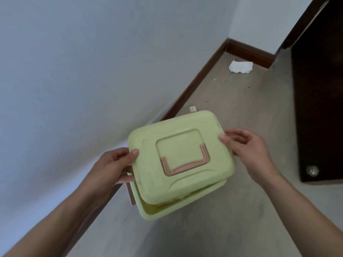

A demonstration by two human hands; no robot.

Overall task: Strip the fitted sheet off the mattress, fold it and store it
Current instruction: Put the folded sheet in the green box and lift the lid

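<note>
I hold the green lid (181,156) with both hands above the green storage box (148,210), which stands on the floor (232,210) against the wall's dark baseboard (200,78). My left hand (113,164) is closed on the lid's left edge, thumb on top. My right hand (246,147) pinches its right edge. The lid sits tilted and offset, leaving the box's near rim uncovered. The pink handle (182,164) lies flat in the lid recess. The fitted sheet is not visible; crumpled white paper (241,66) lies near the far corner.

Two bare forearms, hands (118,164) unadorned, no sleeves
</note>
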